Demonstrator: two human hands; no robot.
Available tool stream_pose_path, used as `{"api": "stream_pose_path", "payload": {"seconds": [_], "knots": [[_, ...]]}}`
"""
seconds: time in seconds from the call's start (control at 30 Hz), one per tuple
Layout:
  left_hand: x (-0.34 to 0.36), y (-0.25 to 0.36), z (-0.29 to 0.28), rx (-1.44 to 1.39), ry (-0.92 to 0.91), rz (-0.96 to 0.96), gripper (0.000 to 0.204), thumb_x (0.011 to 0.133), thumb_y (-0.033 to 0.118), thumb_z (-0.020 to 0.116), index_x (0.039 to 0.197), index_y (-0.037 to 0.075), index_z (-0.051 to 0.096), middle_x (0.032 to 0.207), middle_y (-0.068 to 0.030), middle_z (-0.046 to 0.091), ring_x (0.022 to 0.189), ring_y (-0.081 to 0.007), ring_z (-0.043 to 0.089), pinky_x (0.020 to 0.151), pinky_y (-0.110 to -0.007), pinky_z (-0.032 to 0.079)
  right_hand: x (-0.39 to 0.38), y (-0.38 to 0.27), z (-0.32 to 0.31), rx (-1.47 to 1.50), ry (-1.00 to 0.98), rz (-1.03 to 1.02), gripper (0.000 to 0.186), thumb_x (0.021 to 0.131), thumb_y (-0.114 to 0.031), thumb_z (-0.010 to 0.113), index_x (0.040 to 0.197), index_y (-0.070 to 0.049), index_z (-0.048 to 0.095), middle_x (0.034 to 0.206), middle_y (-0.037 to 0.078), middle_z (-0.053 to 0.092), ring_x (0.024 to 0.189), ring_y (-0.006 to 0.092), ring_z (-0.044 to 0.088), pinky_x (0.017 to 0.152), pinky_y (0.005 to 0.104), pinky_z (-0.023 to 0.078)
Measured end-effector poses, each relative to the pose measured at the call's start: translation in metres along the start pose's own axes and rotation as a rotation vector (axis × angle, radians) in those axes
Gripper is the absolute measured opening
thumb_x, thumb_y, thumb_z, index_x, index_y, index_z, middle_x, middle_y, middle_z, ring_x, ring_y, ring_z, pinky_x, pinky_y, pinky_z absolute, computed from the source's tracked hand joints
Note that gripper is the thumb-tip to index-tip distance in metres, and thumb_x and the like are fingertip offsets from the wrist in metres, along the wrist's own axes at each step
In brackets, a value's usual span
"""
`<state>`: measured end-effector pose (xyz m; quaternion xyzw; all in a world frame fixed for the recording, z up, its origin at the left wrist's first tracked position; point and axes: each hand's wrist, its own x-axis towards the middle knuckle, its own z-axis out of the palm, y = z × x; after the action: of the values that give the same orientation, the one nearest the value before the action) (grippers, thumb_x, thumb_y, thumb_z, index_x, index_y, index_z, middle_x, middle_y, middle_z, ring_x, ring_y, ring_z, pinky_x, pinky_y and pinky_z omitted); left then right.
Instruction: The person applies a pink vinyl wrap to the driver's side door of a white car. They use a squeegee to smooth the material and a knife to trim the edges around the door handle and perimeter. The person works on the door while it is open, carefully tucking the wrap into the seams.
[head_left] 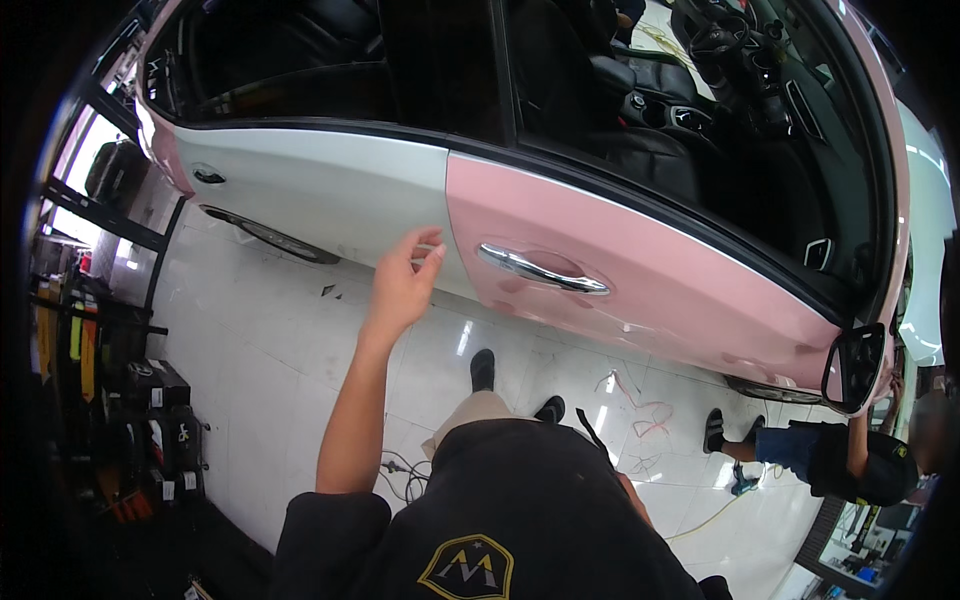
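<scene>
My left hand (408, 278) is raised in front of the car's pale white rear door (320, 185), close to the seam with the pink front door (640, 265). Its fingers are loosely bent, with a gap between thumb and fingertips, and nothing shows in them. Whether the fingertips touch the panel I cannot tell. Just right of the hand is the chrome door handle (543, 270) on the pink door. Of my right arm only a bit of skin shows beside my dark shirt; the right hand is hidden.
At the right, another person (850, 460) in dark clothes stands by the side mirror (853, 368). Pink strips (655, 415) and a yellow hose (710, 522) lie on the tiled floor. A black cable (403, 475) lies by my legs. Shelves with boxes (160, 430) line the left.
</scene>
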<state>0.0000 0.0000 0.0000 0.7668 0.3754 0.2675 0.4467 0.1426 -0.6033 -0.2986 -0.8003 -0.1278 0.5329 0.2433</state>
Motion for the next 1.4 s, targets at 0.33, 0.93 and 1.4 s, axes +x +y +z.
{"api": "stream_pose_path", "payload": {"seconds": [0.33, 0.93, 1.4], "knots": [[0.087, -0.021, -0.011, -0.133, 0.031, 0.099, 0.038, 0.095, 0.016, 0.07, 0.13, 0.002, 0.064, 0.114, -0.0137, 0.07, 0.092, -0.0226, 0.069, 0.077, -0.034, 0.055, -0.062, -0.193, 0.023, -0.355, 0.458, -0.086, 0.029, 0.091, -0.022, 0.064, 0.113, -0.006, 0.075, 0.087, 0.023, 0.074, 0.082, 0.0427, 0.072, 0.077, 0.0488, 0.056], [0.138, 0.006, 0.004, 0.046, 0.236, 0.036, 0.02, 0.089, 0.019, 0.076, 0.096, 0.0, 0.075, 0.08, -0.0121, 0.073, 0.071, -0.027, 0.07, 0.069, -0.038, 0.055, 0.041, -0.665, -0.11, -0.722, 0.795, -0.961, 0.037, 0.102, -0.03, 0.057, 0.119, 0.001, 0.068, 0.115, 0.022, 0.07, 0.106, 0.0402, 0.066, 0.094, 0.0496, 0.049], [0.145, 0.002, -0.009, -0.037, 0.093, 0.044, 0.017, 0.089, 0.01, 0.076, 0.087, -0.004, 0.069, 0.072, -0.0084, 0.069, 0.064, -0.015, 0.067, 0.061, -0.031, 0.052, 0.052, -0.656, -0.096, -0.687, 0.878, -0.997, 0.044, 0.104, -0.037, 0.054, 0.121, 0.001, 0.066, 0.112, 0.021, 0.067, 0.109, 0.038, 0.063, 0.098, 0.049, 0.046]]}}
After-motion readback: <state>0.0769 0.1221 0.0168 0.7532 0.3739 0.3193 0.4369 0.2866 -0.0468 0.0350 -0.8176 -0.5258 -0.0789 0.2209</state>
